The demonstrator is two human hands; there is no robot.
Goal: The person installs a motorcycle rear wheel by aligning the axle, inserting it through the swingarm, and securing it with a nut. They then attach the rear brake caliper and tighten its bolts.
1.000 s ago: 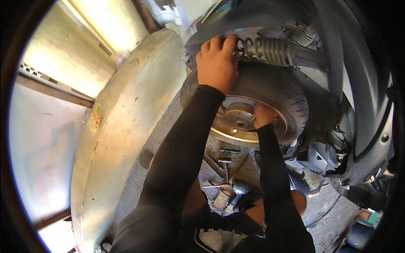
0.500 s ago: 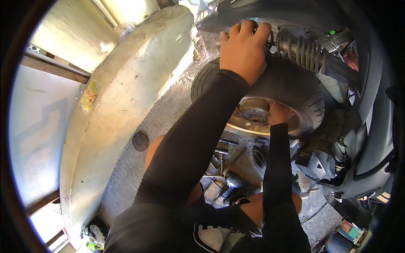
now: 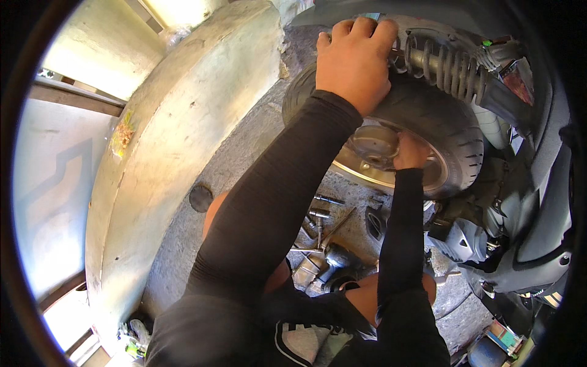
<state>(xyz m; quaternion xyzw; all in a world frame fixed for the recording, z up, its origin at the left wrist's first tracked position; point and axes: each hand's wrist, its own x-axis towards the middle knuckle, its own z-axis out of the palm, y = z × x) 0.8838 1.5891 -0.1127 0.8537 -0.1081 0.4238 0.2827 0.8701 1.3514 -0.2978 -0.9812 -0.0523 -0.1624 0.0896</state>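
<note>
A scooter wheel with a black tyre (image 3: 449, 116) and a gold-coloured rim (image 3: 367, 175) leans in front of me, under the dark bodywork. My right hand (image 3: 412, 151) reaches inside the rim, closed against the wheel beside its round metal hub (image 3: 374, 142); its fingertips are hidden. Above the tyre, my left hand (image 3: 354, 64) has its fingers bent over a part at the end of the coil-spring shock absorber (image 3: 443, 68). The back of that hand covers what lies in its grip. Black sleeves cover both my forearms.
On the concrete below the wheel lie a T-shaped wrench (image 3: 319, 235), sockets (image 3: 319, 213) and a power tool (image 3: 339, 257). A curved concrete ledge (image 3: 177, 122) rises at left. Scooter body panels (image 3: 520, 226) crowd the right side. A round dark disc (image 3: 201, 198) lies near the ledge.
The wheel and hub have shifted slightly up and right in the picture, and the hub is now blurred. Both hands keep their places on the parts; the view itself has moved a little.
</note>
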